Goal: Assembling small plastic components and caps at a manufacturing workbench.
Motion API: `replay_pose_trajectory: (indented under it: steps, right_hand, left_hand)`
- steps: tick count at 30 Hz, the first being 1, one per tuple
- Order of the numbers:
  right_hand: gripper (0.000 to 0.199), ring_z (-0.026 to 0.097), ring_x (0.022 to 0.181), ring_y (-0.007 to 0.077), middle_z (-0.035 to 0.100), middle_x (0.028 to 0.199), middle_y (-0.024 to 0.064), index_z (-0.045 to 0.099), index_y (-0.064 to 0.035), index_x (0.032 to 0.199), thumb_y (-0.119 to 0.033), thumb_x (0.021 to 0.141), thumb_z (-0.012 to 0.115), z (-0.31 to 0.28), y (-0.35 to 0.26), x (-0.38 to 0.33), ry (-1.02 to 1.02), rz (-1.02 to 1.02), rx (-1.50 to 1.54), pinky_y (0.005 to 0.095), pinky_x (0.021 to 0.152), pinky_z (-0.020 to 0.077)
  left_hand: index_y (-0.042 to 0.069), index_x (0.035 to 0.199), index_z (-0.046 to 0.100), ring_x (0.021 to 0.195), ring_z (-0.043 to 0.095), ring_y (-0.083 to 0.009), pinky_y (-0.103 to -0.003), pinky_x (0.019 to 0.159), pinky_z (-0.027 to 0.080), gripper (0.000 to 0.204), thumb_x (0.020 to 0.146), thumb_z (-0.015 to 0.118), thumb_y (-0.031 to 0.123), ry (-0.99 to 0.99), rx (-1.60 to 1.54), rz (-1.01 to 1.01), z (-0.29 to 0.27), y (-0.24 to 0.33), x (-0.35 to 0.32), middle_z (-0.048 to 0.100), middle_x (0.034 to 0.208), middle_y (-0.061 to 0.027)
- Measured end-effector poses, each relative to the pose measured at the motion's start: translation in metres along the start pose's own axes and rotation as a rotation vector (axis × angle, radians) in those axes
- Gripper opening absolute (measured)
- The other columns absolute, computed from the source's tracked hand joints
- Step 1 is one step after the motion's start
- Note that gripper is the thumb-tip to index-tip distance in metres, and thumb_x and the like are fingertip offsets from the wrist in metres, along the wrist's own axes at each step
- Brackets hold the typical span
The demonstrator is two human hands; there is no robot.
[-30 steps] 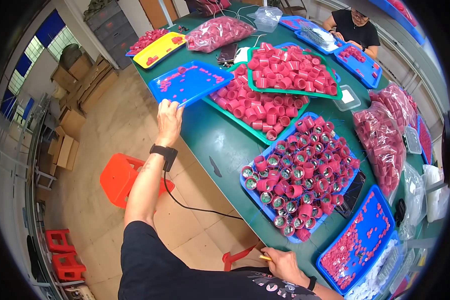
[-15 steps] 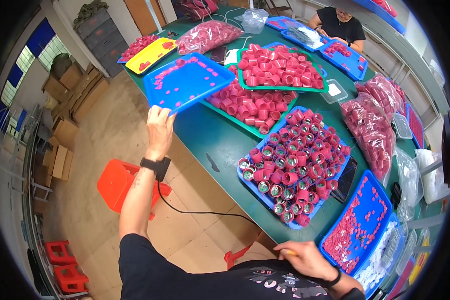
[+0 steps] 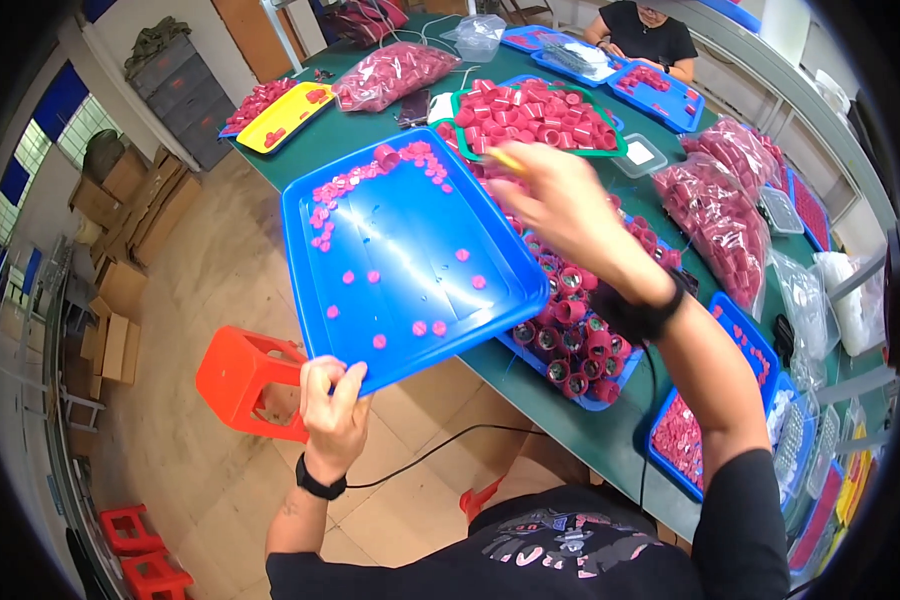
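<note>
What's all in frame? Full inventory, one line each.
blue tray: one, blue, lifted off the table, few pink caps scattered on it
green tray: one, green rim, heaped with pink rings
yellow tray: one, yellow, far left table end
bags of pink parts: several, clear, right side and far end
table: one, dark green
stool: one, orange, on floor
co-worker: one, black top, far end
left hand: grips the blue tray's near edge
right hand: raised over table, holding a thin yellowish item
</note>
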State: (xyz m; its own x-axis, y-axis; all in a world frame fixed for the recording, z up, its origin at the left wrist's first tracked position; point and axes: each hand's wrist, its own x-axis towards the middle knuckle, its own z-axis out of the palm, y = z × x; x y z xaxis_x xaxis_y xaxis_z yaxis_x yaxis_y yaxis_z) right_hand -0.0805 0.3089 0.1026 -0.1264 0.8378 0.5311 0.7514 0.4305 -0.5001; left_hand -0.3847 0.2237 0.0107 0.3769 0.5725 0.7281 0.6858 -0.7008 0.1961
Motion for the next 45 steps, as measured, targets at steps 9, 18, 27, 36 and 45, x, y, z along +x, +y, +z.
replay_pose_trajectory:
  steps: [9,18,27,36,45]
  right_hand:
    - [0.048,0.064,0.082,0.0375,0.065,0.084,0.0221,0.06,0.0,0.096,-0.046,0.082,0.061,0.107,0.0,0.064,-0.255,0.158,-0.131,0.0487,0.071,0.0492]
    - [0.032,0.065,0.082,0.0376,0.065,0.084,0.0239,0.063,-0.0005,0.091,-0.03,0.077,0.068,0.168,-0.002,0.065,-0.357,-0.03,-0.208,0.0466,0.07,0.0521]
    - [0.028,0.054,0.051,0.011,0.064,0.074,0.0085,0.063,-0.0022,0.089,-0.03,0.086,0.064,0.161,-0.004,0.065,-0.638,0.424,0.813,0.0265,0.041,0.0376]
    - [0.03,0.04,0.045,0.0047,0.059,0.064,0.0048,0.059,-0.0022,0.077,-0.029,0.089,0.062,0.139,0.023,0.045,-1.254,0.752,0.775,0.0209,0.034,0.02]
    - [0.032,0.051,0.055,0.0059,0.066,0.094,0.0049,0.057,-0.0042,0.104,-0.034,0.093,0.055,0.171,-0.002,0.186,-0.349,0.42,1.212,0.0185,0.048,0.0404]
  left_hand:
    - [0.0,0.091,0.067,0.076,0.055,-0.0282,-0.036,0.064,0.048,0.038,0.053,0.075,-0.001,-0.089,0.079,-0.006,-0.037,0.035,-0.041,0.044,0.077,-0.0082]
    - [-0.001,0.09,0.068,0.075,0.056,-0.0271,-0.035,0.062,0.049,0.038,0.052,0.073,0.0,-0.095,0.103,-0.041,-0.046,0.036,-0.076,0.046,0.077,-0.0074]
    - [0.001,0.089,0.067,0.077,0.055,-0.0295,-0.037,0.065,0.048,0.035,0.056,0.076,0.0,-0.057,0.146,-0.28,-0.048,0.024,-0.105,0.045,0.077,-0.0089]
    - [0.0,0.085,0.065,0.074,0.053,-0.0313,-0.04,0.063,0.047,0.017,0.071,0.072,0.006,0.075,0.324,-0.502,-0.062,0.02,-0.144,0.041,0.076,-0.01]
    - [0.0,0.083,0.064,0.074,0.052,-0.0299,-0.038,0.063,0.044,0.018,0.072,0.073,0.011,0.09,0.358,-0.542,-0.051,0.03,-0.145,0.041,0.076,-0.0096]
